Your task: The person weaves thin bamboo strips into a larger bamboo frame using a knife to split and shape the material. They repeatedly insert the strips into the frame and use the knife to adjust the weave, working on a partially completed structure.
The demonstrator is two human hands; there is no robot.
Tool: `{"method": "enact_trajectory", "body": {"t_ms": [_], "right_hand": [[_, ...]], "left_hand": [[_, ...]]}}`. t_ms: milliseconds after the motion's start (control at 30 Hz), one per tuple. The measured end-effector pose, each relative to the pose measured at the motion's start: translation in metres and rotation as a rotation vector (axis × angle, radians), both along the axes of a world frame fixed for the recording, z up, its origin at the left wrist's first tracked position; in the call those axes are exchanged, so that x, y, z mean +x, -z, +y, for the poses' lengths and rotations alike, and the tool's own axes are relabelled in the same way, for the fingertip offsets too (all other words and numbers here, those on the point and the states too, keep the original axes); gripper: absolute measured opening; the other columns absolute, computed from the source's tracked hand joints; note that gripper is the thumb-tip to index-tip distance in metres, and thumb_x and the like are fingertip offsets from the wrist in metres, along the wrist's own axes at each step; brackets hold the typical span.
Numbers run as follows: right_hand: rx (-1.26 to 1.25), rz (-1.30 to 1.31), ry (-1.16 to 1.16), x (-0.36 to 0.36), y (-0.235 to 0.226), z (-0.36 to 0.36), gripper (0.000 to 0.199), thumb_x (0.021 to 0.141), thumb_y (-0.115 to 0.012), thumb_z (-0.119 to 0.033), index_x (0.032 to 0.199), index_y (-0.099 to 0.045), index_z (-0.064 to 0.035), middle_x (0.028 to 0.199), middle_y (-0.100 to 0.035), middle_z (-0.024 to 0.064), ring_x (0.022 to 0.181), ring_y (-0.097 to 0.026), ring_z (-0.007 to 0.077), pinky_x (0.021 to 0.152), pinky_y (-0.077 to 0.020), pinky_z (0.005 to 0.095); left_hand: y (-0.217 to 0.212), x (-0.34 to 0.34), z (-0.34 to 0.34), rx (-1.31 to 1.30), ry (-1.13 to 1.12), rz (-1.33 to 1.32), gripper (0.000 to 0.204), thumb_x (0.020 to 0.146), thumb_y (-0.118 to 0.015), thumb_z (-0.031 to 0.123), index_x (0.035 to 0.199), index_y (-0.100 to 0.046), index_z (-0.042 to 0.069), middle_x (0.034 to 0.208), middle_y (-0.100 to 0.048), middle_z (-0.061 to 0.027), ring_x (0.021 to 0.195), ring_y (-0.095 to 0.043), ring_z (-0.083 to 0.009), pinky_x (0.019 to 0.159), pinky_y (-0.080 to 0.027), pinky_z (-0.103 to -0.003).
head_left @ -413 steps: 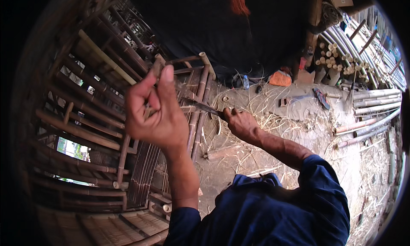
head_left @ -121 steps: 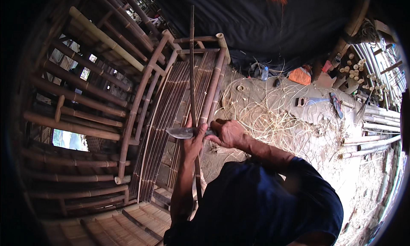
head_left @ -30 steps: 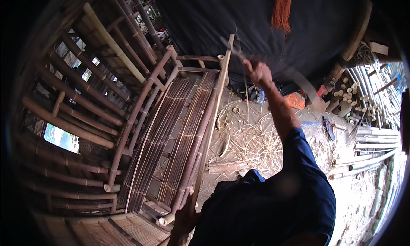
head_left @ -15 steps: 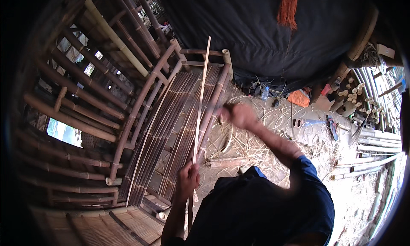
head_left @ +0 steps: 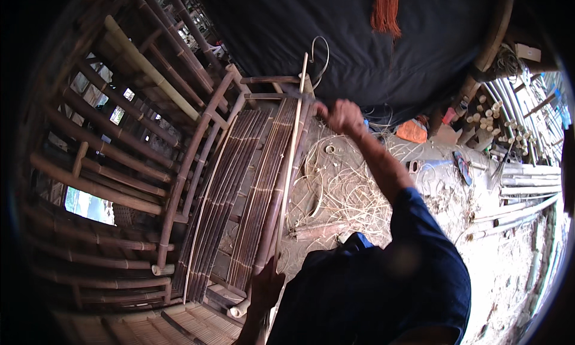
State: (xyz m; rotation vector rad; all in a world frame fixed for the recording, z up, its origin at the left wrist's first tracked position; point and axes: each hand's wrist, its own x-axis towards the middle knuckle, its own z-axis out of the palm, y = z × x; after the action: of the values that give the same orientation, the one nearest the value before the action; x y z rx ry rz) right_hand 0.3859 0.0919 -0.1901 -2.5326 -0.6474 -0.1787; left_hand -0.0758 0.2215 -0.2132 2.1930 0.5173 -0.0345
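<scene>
A long, pale bamboo strip (head_left: 293,147) runs lengthwise over the right side of a bamboo bench (head_left: 284,177). My left hand (head_left: 268,283) is closed around its near part, and the near end goes down beside my forearm. Farther out, my right hand (head_left: 345,115) grips the handle of a knife (head_left: 305,97). The knife's blade, partly blurred, points left and crosses the strip near its far end. A thin, curled shaving (head_left: 326,60) stands up beside the strip's far tip, against a dark cloth.
Loose shavings (head_left: 353,195) cover the ground right of the bench. A handsaw (head_left: 431,163), a sandal (head_left: 462,168) and an orange bag (head_left: 411,131) lie beyond. Bamboo poles (head_left: 530,182) are stacked at the right. A bamboo railing (head_left: 194,165) borders the bench's left side.
My right hand and the knife have moved away from me along the strip, toward its far end. A curled shaving now rises there. My left hand appears lower in view, still holding the strip.
</scene>
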Motion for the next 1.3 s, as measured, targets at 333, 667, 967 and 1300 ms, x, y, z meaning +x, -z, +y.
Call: {"method": "enact_trajectory", "body": {"t_ms": [333,667,967,1300], "right_hand": [[0.842,0.328,0.209,0.132,-0.021,-0.1,0.076,0.084,-0.05,-0.073,0.075,-0.062,0.0016,0.067,-0.061,0.0109,0.059,-0.06,0.0213,0.057,-0.0476,0.0354],[1.315,0.898,-0.248,0.0,0.027,-0.017,0.048,0.086,-0.067,-0.048,0.093,-0.064,-0.0009,0.084,-0.069,0.0121,0.057,-0.057,0.0139,0.051,-0.0483,0.0286],[1.199,0.785,-0.524,-0.01,0.016,0.015,0.02,0.083,-0.076,-0.018,0.087,-0.066,-0.0011,0.076,-0.065,0.0058,0.058,-0.058,0.0114,0.052,-0.0472,0.0254],[1.119,0.625,-0.518,-0.029,0.053,0.037,0.016,0.085,-0.072,-0.015,0.086,-0.062,-0.0017,0.073,-0.061,0.0036,0.062,-0.057,0.0108,0.058,-0.0486,0.0271]], "left_hand": [[0.017,-0.076,-0.002,0.064,0.015,-0.008,0.042,0.09,-0.062,0.015,0.13,-0.057,0.003,0.078,-0.061,-0.0023,0.063,-0.054,-0.0073,0.055,-0.043,-0.026],[0.05,-0.024,-0.008,-0.183,-0.186,-0.2,0.033,0.096,-0.056,0.021,0.121,-0.063,0.001,0.073,-0.06,-0.0006,0.063,-0.051,-0.0041,0.053,-0.041,-0.025],[0.032,-0.014,-0.024,-0.225,-0.219,-0.264,0.033,0.096,-0.056,0.028,0.1,-0.062,-0.005,0.073,-0.054,-0.0029,0.074,-0.048,-0.009,0.06,-0.041,-0.031],[0.057,-0.017,-0.008,0.002,-0.307,-0.348,0.037,0.097,-0.052,0.027,0.112,-0.063,-0.006,0.088,-0.069,-0.0161,0.084,-0.063,-0.0184,0.071,-0.048,-0.036]]}}
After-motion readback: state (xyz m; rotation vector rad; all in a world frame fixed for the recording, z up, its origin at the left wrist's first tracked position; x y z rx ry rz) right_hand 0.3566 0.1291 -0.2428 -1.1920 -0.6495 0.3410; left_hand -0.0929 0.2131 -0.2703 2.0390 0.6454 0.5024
